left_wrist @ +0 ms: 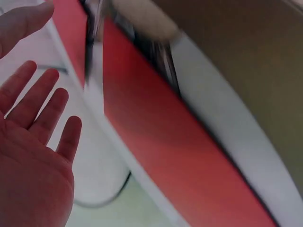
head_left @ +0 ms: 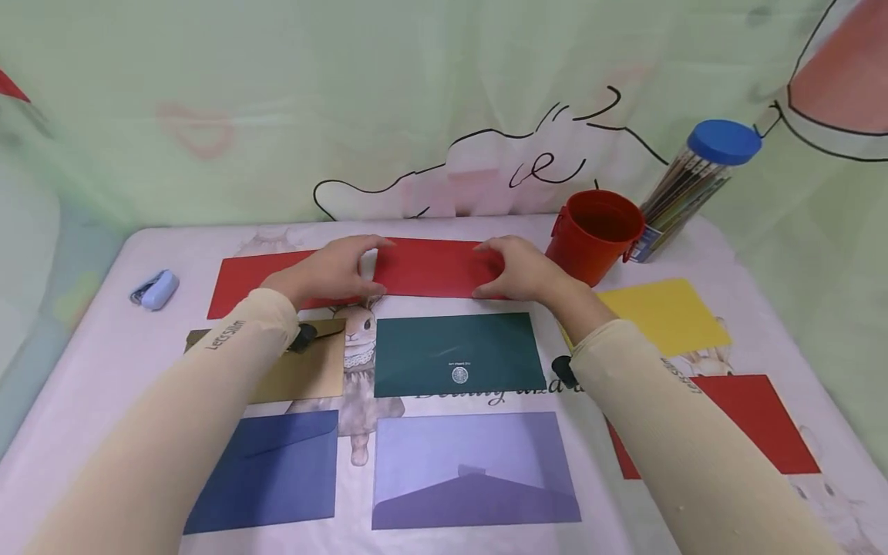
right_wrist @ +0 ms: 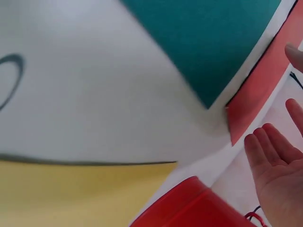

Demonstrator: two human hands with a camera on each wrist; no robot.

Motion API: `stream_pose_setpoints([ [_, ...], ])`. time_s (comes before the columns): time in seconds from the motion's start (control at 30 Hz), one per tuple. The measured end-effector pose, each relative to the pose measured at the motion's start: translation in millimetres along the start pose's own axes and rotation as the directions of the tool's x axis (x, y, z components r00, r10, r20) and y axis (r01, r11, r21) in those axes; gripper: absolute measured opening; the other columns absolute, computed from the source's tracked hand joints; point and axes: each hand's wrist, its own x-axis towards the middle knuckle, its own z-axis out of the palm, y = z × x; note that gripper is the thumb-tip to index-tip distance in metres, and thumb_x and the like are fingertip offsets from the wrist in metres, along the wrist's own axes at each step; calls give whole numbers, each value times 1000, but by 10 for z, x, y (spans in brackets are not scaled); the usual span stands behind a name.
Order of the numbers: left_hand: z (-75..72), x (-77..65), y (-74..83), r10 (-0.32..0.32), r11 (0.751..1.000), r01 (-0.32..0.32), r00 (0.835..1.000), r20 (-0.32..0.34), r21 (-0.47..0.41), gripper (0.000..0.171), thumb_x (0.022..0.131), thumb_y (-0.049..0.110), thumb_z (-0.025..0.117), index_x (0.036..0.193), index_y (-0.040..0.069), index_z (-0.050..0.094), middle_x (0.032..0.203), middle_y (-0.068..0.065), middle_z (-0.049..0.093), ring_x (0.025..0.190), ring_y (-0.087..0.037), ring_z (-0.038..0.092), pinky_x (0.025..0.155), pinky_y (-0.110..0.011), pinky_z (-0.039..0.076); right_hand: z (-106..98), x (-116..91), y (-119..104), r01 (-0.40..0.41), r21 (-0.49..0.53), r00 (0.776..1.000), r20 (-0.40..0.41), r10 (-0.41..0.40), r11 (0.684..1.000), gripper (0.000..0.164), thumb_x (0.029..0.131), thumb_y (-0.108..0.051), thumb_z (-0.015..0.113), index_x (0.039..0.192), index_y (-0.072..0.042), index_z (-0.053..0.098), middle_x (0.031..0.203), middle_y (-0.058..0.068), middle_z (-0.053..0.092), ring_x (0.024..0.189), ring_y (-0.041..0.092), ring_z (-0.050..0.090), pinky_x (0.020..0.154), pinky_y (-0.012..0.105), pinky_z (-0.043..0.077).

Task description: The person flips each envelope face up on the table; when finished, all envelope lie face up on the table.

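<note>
A red envelope (head_left: 430, 270) lies flat at the middle of the table's back row. My left hand (head_left: 329, 270) is at its left end, thumb and fingers parted, partly covering another red envelope (head_left: 239, 284). At the opposite end my right hand (head_left: 523, 268) reaches over the middle red envelope, fingers loosely bent and spread from the thumb. Both palms show bare in the wrist views, the left hand (left_wrist: 35, 142) and the right hand (right_wrist: 279, 165) alike. Just in front lies a dark green envelope (head_left: 458, 347) with a small round emblem.
A gold envelope (head_left: 312, 370), blue envelope (head_left: 284, 462) and lavender envelope (head_left: 472, 455) lie nearer. On the right are a yellow envelope (head_left: 666, 316), a red envelope (head_left: 756, 416), a red bucket (head_left: 590, 250) and a blue-lidded pencil tube (head_left: 687, 189). A small light-blue object (head_left: 158, 291) sits far left.
</note>
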Motion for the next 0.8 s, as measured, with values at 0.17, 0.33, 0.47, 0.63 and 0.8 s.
stream_pose_setpoints([
  [0.17, 112, 164, 39, 16, 1000, -17, 999, 46, 16, 84, 84, 23, 83, 154, 16, 39, 150, -6, 44, 134, -24, 40, 105, -42, 44, 21, -22, 82, -5, 32, 1000, 16, 5, 999, 82, 76, -17, 88, 147, -5, 49, 139, 16, 51, 124, 35, 47, 92, 49, 53],
  [0.33, 158, 179, 29, 48, 996, -52, 997, 57, 67, 81, 85, 29, 82, 154, 18, 41, 149, -4, 47, 133, -24, 43, 105, -42, 44, 37, -43, 173, -25, 9, 998, 49, 25, 1000, 81, 77, -19, 87, 147, -5, 48, 142, 17, 50, 127, 35, 45, 95, 49, 51],
  [0.47, 175, 134, -1, 82, 984, -89, 996, 47, 157, 77, 87, 34, 78, 154, 20, 42, 146, -2, 52, 130, -22, 48, 112, -45, 31, 48, -60, 185, 3, -26, 998, 58, -2, 1000, 79, 76, -19, 88, 145, -6, 51, 143, 16, 50, 129, 35, 44, 97, 50, 50],
  [0.63, 175, 117, 11, 92, 972, -105, 993, 72, 210, 75, 92, 37, 72, 156, 20, 36, 149, -4, 49, 131, -22, 50, 115, -49, 17, 36, -57, 201, 49, -76, 996, 72, -44, 996, 81, 74, -18, 89, 145, -8, 51, 144, 16, 49, 131, 35, 43, 98, 51, 49],
  [0.8, 181, 98, 0, 71, 982, -80, 996, 59, 169, 74, 97, 38, 65, 158, 18, 28, 152, -4, 46, 136, -23, 45, 117, -47, 20, 31, -59, 234, 99, -151, 994, 68, -90, 984, 79, 72, -19, 90, 143, -9, 55, 144, 15, 52, 132, 36, 44, 98, 52, 49],
])
